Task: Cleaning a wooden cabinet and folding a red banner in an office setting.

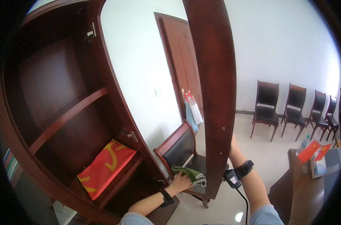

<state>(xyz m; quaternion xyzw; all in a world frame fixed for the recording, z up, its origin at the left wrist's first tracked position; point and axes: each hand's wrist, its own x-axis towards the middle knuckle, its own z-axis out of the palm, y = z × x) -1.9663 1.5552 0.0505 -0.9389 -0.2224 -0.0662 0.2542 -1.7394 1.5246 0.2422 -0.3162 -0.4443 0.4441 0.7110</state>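
My left hand [181, 182] holds a green cloth with a pale edge [188, 173] close to the lower part of an open wooden cabinet door [216, 92]. The door stands edge-on in front of me. My right hand [234, 146] is at the door's far side, with its fingers hidden behind the wood. To the left is the open dark-wood cabinet [67, 115]. On one of its shelves lies a folded red fabric with yellow markings [107, 170]. Metal hinges [130, 135] show along the cabinet's frame.
A chair with a black seat [178, 146] stands behind the cloth. Several similar chairs [267, 109] line the far wall. At right, a wooden desk [297, 182] bears small red flags [309, 151] and a plastic bottle [304, 143]. Bags [194, 109] hang from the room door [178, 53].
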